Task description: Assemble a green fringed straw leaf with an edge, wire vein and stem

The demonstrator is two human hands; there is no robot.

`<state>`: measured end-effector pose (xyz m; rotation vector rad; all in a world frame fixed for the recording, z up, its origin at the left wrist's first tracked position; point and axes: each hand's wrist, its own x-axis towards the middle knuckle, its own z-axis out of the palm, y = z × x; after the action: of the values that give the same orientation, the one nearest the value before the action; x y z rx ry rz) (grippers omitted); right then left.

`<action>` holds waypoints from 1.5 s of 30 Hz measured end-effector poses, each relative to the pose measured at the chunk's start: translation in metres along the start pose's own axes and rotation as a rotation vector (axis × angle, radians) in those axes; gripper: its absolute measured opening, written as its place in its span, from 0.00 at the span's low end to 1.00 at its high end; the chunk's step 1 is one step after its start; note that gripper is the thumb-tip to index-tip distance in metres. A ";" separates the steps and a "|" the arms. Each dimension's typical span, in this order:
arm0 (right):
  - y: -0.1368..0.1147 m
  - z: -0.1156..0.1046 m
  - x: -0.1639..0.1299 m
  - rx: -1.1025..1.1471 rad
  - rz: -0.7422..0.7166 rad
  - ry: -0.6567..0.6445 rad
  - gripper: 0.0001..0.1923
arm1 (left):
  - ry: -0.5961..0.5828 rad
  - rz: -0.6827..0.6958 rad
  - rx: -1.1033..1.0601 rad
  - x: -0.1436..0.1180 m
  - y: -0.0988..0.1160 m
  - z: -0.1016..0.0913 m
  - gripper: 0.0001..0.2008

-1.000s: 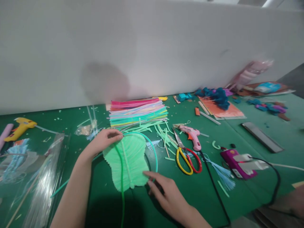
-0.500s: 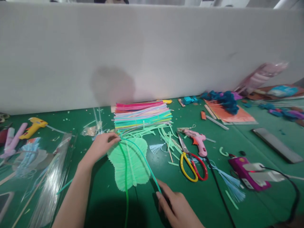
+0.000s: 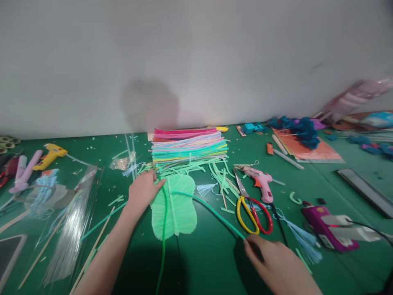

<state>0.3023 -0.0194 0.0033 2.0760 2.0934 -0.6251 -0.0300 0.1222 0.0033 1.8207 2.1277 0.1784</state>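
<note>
Green table (image 3: 215, 262) lies under my hands, where my left hand (image 3: 143, 189) presses down the top of the green leaf (image 3: 175, 207) and my right hand (image 3: 276, 266) pinches the long green stem (image 3: 208, 208), pulled out sideways, not yet laid around the leaf's edge.

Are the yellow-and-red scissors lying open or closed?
Open. The scissors lie flat on the green table with their yellow and red handle loops spread apart; the blades are too blurred to see a gap.
</note>
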 end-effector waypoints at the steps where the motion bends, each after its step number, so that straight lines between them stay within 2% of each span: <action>1: 0.006 -0.003 -0.004 -0.055 0.036 -0.046 0.16 | 0.002 0.002 -0.005 0.002 0.002 0.002 0.14; 4: 0.017 -0.009 -0.014 -0.120 0.093 -0.156 0.18 | -0.016 0.020 -0.048 0.006 0.004 0.001 0.07; 7: 0.011 -0.014 -0.017 0.050 0.015 -0.197 0.20 | -0.040 0.042 -0.120 0.005 0.001 -0.004 0.07; 10: -0.009 -0.012 -0.015 0.302 -0.090 -0.217 0.16 | -0.033 0.012 -0.171 0.004 -0.001 -0.003 0.13; 12: -0.027 -0.006 -0.014 0.392 -0.147 -0.247 0.11 | -0.022 -0.020 -0.200 0.005 0.000 0.001 0.16; 15: -0.053 0.004 -0.016 0.497 -0.224 -0.323 0.07 | -0.032 -0.044 -0.294 0.009 0.003 0.011 0.12; 17: -0.066 0.005 -0.014 0.507 -0.246 -0.339 0.10 | -0.066 -0.056 -0.394 0.011 0.004 0.015 0.09; 19: -0.076 0.000 -0.003 0.462 -0.252 -0.278 0.15 | -0.117 -0.065 -0.513 0.010 0.003 0.016 0.08; 21: -0.087 -0.007 0.019 0.438 -0.259 -0.140 0.17 | -0.172 -0.064 -0.635 0.009 0.001 0.015 0.10; 25: -0.121 -0.015 0.087 0.416 -0.349 0.147 0.09 | -0.237 -0.051 -0.811 0.006 0.000 0.015 0.16; 27: -0.141 -0.013 0.119 0.422 -0.396 0.218 0.13 | -0.248 -0.051 -0.868 0.006 0.000 0.016 0.18; 29: -0.158 -0.009 0.143 0.507 -0.425 0.218 0.13 | -0.256 -0.053 -0.922 0.005 -0.001 0.016 0.19; 31: -0.167 -0.007 0.158 0.572 -0.452 0.195 0.09 | -0.261 -0.061 -0.976 0.004 -0.002 0.016 0.18; 35: -0.162 -0.008 0.171 0.741 -0.455 0.195 0.02 | -0.269 -0.094 -1.095 -0.002 -0.002 0.009 0.19; 41: -0.156 -0.025 0.168 1.106 -0.406 0.107 0.14 | -0.246 -0.104 -1.313 -0.005 0.017 -0.002 0.20; 45: -0.163 -0.042 0.158 1.502 -0.435 0.012 0.16 | -0.180 -0.086 -1.405 -0.007 0.035 -0.007 0.16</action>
<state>0.1438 0.1481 0.0152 1.8378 2.2570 -2.8982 0.0011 0.1224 0.0218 0.8179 1.2461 1.0891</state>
